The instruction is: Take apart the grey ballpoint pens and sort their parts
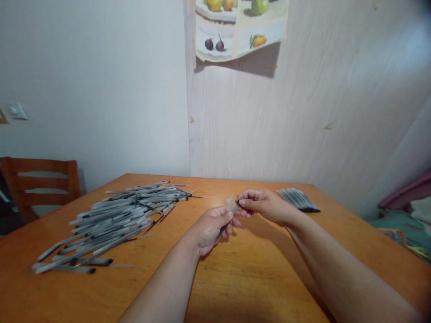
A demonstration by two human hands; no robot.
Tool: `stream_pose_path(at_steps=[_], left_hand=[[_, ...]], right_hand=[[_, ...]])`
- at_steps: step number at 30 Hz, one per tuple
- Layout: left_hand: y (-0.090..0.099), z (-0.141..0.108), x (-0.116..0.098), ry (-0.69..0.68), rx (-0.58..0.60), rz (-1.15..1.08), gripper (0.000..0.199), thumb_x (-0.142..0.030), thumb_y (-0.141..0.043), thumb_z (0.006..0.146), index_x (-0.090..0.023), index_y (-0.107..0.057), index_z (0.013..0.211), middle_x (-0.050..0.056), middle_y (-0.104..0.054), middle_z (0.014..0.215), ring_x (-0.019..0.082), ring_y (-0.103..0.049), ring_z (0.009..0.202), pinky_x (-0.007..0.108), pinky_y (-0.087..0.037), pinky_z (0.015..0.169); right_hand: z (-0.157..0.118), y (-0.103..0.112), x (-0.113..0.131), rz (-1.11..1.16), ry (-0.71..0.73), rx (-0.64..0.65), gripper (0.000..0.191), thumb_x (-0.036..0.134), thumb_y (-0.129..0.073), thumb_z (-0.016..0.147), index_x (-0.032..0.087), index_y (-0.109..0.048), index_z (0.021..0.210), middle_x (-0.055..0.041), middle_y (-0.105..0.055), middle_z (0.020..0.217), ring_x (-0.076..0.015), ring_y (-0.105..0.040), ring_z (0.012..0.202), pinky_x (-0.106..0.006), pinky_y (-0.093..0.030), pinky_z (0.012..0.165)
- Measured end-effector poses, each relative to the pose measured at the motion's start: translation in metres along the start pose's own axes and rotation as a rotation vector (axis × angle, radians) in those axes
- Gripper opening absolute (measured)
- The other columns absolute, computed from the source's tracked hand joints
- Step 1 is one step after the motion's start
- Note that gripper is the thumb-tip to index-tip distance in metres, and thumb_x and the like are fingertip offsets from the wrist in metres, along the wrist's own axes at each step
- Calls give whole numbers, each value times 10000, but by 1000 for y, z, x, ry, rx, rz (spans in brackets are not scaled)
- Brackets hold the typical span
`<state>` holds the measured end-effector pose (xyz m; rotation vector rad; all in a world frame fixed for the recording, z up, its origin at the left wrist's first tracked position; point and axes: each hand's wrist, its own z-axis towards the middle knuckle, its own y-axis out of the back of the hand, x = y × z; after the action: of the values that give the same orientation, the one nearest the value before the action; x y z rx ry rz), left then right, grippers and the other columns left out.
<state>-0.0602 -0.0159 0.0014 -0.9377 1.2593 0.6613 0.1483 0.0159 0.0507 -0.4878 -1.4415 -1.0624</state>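
Leftmost, wall switch: a pale switch (15, 111) sits on the plain wall, above the chair.
Chair: a wooden chair (43, 183) with a slatted back stands by the table's left side.
Loose pile: a big heap of pens (114, 220) covers the left part of the wooden table (256, 282), pale barrels and black ends lying across one another, with a few thin dark sticks poking out at its right edge.
Left hand: the left hand (213, 225) is clamped around a small bunch of pens (230, 203) over the middle of the table, their pale ends standing up past the fingers.
Fruit pictures: a sheet of fruit paintings (242, 28) hangs on the wall above the hands.
Right hand: the right hand (261, 204) meets the left, thumb and finger pinched together at the dark end of one pen (235, 209).
Neat row: pens (294, 198) lie side by side just beyond the right wrist, black ends toward the person.
Far right: folded cloth (400, 197) is heaped beyond the table's edge.
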Motion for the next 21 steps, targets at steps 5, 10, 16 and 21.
stream_pose_path(at_steps=[5, 10, 16, 21], left_hand=[[-1, 0, 1, 14, -48, 25, 388, -428, -655, 842, -126, -658, 1084, 67, -658, 885, 66, -492, 583, 204, -323, 530], [-2, 1, 1, 27, -77, 42, 394, -422, -663, 835, -121, -653, 1090, 65, -662, 891, 64, -499, 583, 200, -334, 532], [-2, 0, 0, 25, -64, 5, 412, -440, -671, 827, -121, -658, 1087, 77, -674, 880, 68, -504, 575, 202, -330, 528], [-2, 0, 0, 33, -47, -24, 413, -435, -686, 814, -117, -658, 1075, 78, -672, 872, 67, -497, 565, 206, -327, 524]], right_hand=[[-1, -1, 0, -62, 20, -20, 342, 506, -644, 856, 165, -630, 864, -26, -672, 760, -99, -552, 599, -256, -449, 584], [0, -3, -1, -137, 19, -67, 353, 524, -643, 844, 173, -612, 815, 6, -604, 656, -102, -521, 555, -235, -394, 499], [-2, -1, 1, -70, 13, -55, 352, 514, -626, 867, 169, -624, 937, -24, -649, 779, -105, -542, 621, -242, -421, 568], [-3, 0, 4, -44, 36, -23, 322, 473, -658, 854, 166, -645, 951, -28, -660, 811, -106, -529, 657, -248, -416, 609]])
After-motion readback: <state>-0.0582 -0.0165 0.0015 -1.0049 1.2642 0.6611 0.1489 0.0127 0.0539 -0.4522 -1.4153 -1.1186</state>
